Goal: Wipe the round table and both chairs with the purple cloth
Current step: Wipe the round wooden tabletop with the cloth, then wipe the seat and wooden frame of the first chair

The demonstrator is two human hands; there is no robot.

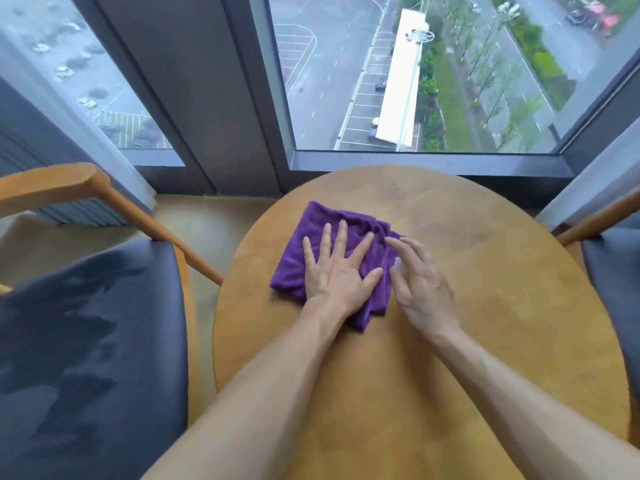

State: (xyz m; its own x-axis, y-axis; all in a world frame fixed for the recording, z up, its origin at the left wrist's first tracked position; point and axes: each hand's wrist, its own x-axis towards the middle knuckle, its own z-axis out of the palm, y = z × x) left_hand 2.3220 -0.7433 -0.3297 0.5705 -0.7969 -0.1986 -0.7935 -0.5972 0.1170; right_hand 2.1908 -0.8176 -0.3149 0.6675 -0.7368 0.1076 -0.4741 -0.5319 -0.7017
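The folded purple cloth point(311, 237) lies on the round wooden table point(485, 289), a little left of its middle. My left hand point(337, 271) lies flat on the cloth with its fingers spread and straight. My right hand point(420, 282) is beside it at the cloth's right edge, fingers relaxed, its fingertips touching the cloth. The left chair point(86, 323) has a dark seat cushion and a wooden frame. Only an edge of the right chair point(609, 271) shows at the frame's right side.
A large window point(415, 81) with a dark frame stands right behind the table, looking down on a car park. A pale floor point(207, 230) shows between the left chair and the table. Curtain edges hang at far left and far right.
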